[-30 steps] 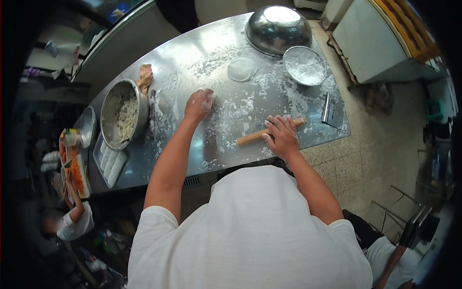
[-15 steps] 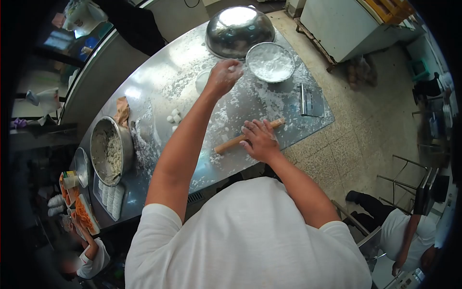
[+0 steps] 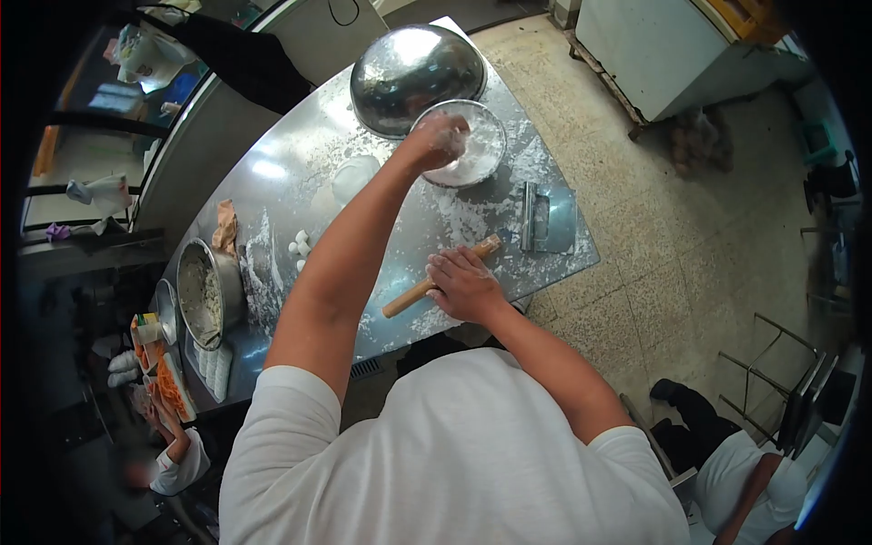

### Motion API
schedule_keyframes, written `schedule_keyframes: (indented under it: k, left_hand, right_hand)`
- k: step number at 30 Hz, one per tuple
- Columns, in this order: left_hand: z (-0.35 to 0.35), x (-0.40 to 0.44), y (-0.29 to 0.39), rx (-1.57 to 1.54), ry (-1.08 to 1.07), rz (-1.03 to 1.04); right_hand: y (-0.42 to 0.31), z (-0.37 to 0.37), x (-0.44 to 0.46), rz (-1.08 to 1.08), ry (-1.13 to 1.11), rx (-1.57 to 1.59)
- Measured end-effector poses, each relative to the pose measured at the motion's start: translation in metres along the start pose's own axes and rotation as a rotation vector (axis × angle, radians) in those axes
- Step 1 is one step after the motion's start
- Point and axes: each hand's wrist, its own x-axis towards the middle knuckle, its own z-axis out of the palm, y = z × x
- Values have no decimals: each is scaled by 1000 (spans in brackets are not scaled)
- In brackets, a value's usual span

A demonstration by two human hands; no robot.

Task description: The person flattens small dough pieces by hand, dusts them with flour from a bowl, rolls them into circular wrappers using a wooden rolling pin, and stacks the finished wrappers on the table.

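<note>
My left hand [image 3: 439, 141] reaches into the bowl of white flour [image 3: 477, 154], its fingers bent together; what they hold, if anything, is hidden. Under my right hand [image 3: 465, 283] lies a wooden rolling pin [image 3: 411, 298], with the palm and fingers over its middle. A thin round of dough [image 3: 355, 178] rests on the floured metal table [image 3: 272, 173], partly behind my left forearm. Small white dough pieces [image 3: 299, 245] sit left of that forearm. To the right of the rolling pin is a metal scraper [image 3: 549, 220].
An upturned steel bowl [image 3: 418, 77] stands at the far end. On the left are a deep pot of filling [image 3: 207, 291], brown paper [image 3: 225, 227] and a tray of white rolls [image 3: 214, 368]. Two other people [image 3: 182, 463] are at the lower left and lower right [image 3: 749, 481].
My left hand has moved from the table's middle up and across into the flour bowl. My right hand stays on the rolling pin. The whole view has shifted.
</note>
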Motion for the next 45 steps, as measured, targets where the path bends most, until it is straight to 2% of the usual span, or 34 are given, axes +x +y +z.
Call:
schedule_keyframes:
  k: [1,2,4,5,6,7,10,12,13,14,15,17,18,20,21,23,24,25,26,28,30,32,34,35,37,38,40,44,45]
  left_hand:
    - [-6,2,19,-220,-7,-242]
    - [2,-1,9,-216,-8,-244]
    - [33,-16,-29,39,-99,-39]
    - [37,-19,-24,-19,-9,-67]
    - [43,-15,-22,-17,-6,-71]
    - [50,-14,-20,-265,117,-20]
    - [41,-19,-17,-714,-47,-339]
    - [29,-20,-11,5,-14,35]
    - [30,-20,-14,-156,85,44]
    - [30,-19,-19,-159,92,45]
    - [37,-19,-32,-482,-25,-59]
    - [17,-36,-23,-108,-93,143]
    - [-3,-47,-10,-117,-81,145]
    - [-33,-80,17,-292,281,114]
    - [-51,-102,21,-311,289,51]
    - [-69,-157,16,-211,150,-85]
    - [-68,-187,10,-154,11,-146]
    - [-45,-223,-12,-106,2,-54]
    - [-27,-256,-17,-125,-71,-175]
    - [5,-304,-26,-765,-63,-469]
    - [6,-315,-23,-250,4,-203]
    - [1,-306,-24,-212,-67,-229]
    - [-29,-282,-10,-216,-180,-372]
    - [-18,-274,-6,-217,-174,-380]
    - [13,-262,1,193,161,-331]
    - [22,-263,-3,190,156,-339]
    - [29,-261,-9,288,29,-201]
    - [21,-251,-25,345,2,-180]
    - [20,-260,-20,312,-95,-222]
  right_hand:
    - [3,-1,1,-3,2,5]
    - [5,-2,2,1,1,8]
    - [6,-2,0,1,-12,17]
    - [6,-3,1,8,-6,24]
    - [6,-3,3,18,3,29]
    - [4,-3,4,18,-2,34]
    - [2,-3,4,22,-8,5]
    - [1,-4,6,20,23,-42]
    - [0,-3,6,16,18,-46]
    - [0,-2,6,34,22,-76]
    - [-1,0,5,54,24,-107]
    - [-6,1,5,77,13,-121]
    - [-6,0,8,93,19,-137]
    - [-13,2,6,131,2,-143]
    - [-18,4,6,163,14,-161]
    - [-28,8,1,196,20,-183]
    - [-31,12,-1,208,36,-184]
    - [-33,16,-2,219,52,-184]
    - [-35,19,-2,215,49,-188]
    - [-40,26,-4,252,58,-235]
    - [-38,28,-3,247,52,-252]
    - [-40,28,-9,254,39,-268]
    - [-37,25,-4,240,39,-261]
    - [-36,24,-3,232,33,-259]
    - [-36,22,-4,217,16,-249]
    - [-36,22,-5,218,7,-243]
    - [-37,20,-3,216,-15,-234]
    - [-36,20,-1,215,-9,-261]
    - [-35,20,-2,212,-8,-244]
